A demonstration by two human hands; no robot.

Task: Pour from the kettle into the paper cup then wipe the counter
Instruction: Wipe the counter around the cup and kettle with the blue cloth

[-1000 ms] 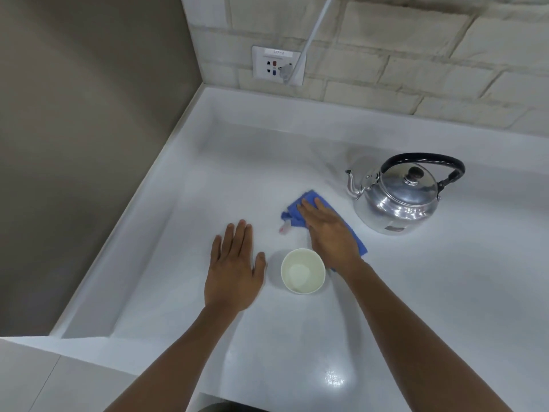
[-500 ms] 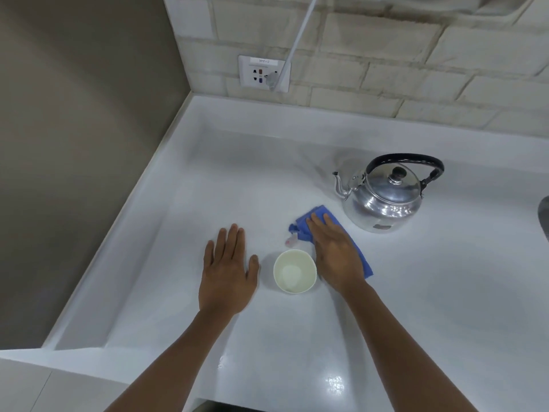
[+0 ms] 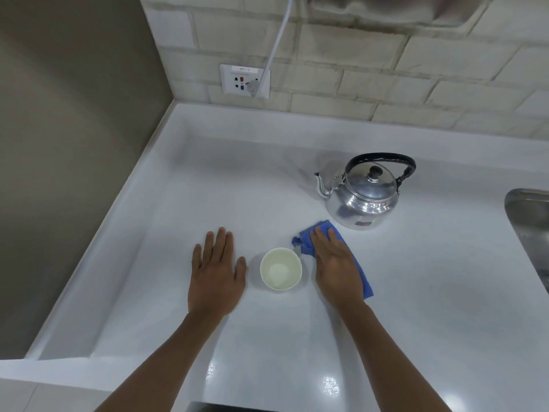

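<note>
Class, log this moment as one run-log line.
left hand flat on counter | right hand presses cloth | cup between | kettle upright

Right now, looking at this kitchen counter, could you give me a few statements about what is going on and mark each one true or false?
1. The right hand lies flat on the blue cloth. True.
2. The left hand grips the paper cup. False: it rests open on the counter, beside the cup and apart from it.
3. The kettle stands upright with its lid on. True.
4. The kettle is tipped over the cup. False: no hand touches it, and it stands behind the cloth.
5. The cup lies on its side. False: it stands upright between the hands.
</note>
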